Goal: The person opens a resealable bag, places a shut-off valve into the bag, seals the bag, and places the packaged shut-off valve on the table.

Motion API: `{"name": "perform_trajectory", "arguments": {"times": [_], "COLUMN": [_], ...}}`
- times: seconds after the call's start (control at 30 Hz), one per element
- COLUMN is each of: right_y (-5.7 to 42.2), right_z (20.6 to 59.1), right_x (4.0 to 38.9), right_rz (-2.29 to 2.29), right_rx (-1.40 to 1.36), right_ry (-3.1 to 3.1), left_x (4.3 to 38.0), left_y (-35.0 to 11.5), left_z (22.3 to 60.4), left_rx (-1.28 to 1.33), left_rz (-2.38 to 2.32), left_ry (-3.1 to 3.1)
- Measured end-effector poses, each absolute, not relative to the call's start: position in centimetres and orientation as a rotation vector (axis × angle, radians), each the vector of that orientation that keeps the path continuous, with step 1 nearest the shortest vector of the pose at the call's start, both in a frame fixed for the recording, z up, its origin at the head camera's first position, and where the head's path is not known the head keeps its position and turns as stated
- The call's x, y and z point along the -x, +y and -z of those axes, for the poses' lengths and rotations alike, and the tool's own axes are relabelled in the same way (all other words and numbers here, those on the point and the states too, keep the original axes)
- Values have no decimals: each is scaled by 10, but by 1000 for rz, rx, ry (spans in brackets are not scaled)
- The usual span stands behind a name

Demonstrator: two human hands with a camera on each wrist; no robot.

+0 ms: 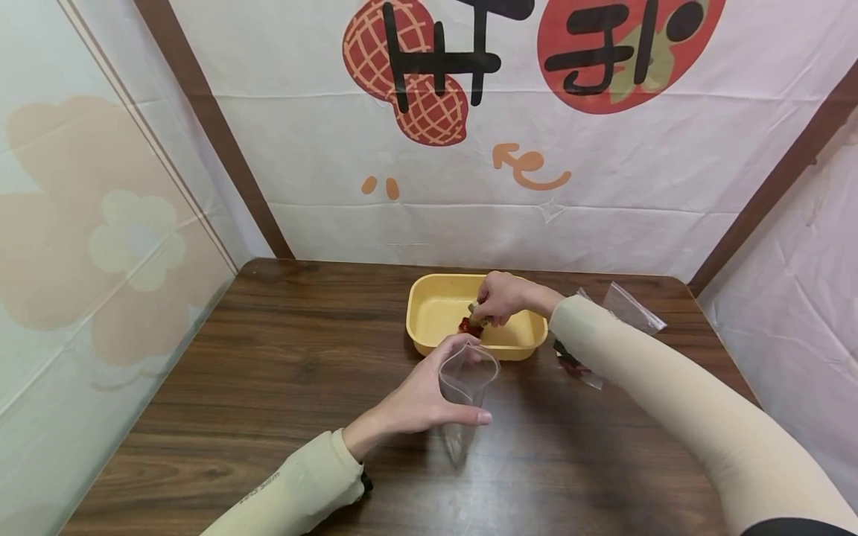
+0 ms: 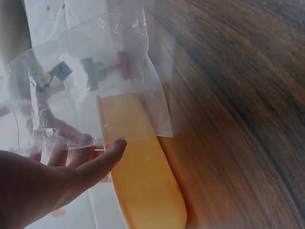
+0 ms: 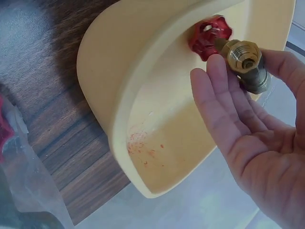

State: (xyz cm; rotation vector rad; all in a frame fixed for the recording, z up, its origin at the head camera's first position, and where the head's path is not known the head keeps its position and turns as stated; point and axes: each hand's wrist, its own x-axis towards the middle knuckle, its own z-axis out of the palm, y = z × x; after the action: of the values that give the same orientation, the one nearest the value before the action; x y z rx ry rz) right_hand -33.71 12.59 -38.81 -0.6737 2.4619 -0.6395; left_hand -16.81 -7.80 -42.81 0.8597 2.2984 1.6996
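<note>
My right hand is over the yellow bin, its fingers and thumb gripping a brass valve with a red handwheel. The valve's threaded opening faces the right wrist camera. In front of the bin, my left hand holds a clear zip bag upright, thumb at the near side and fingers behind. The bag's mouth gapes open at the top. Through its film in the left wrist view, blurred dark and red shapes show behind. The yellow plastic bin has small red specks on its inner floor.
Beyond my right forearm lies another clear zip bag. A bag with dark green and red contents sits partly hidden under that arm. The brown wood-grain table meets a printed white cloth behind the bin.
</note>
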Motion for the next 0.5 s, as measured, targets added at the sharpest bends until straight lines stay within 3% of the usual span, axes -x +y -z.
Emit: {"name": "perform_trajectory", "arguments": {"times": [0.5], "right_y": [129], "right_z": [385], "right_x": [328], "right_rz": [702], "right_rx": [642], "right_ry": [2630], "left_x": [168], "left_y": [-67], "left_z": [428], "left_rx": [-759], "left_rz": [-1699], "left_ry": [2361]}}
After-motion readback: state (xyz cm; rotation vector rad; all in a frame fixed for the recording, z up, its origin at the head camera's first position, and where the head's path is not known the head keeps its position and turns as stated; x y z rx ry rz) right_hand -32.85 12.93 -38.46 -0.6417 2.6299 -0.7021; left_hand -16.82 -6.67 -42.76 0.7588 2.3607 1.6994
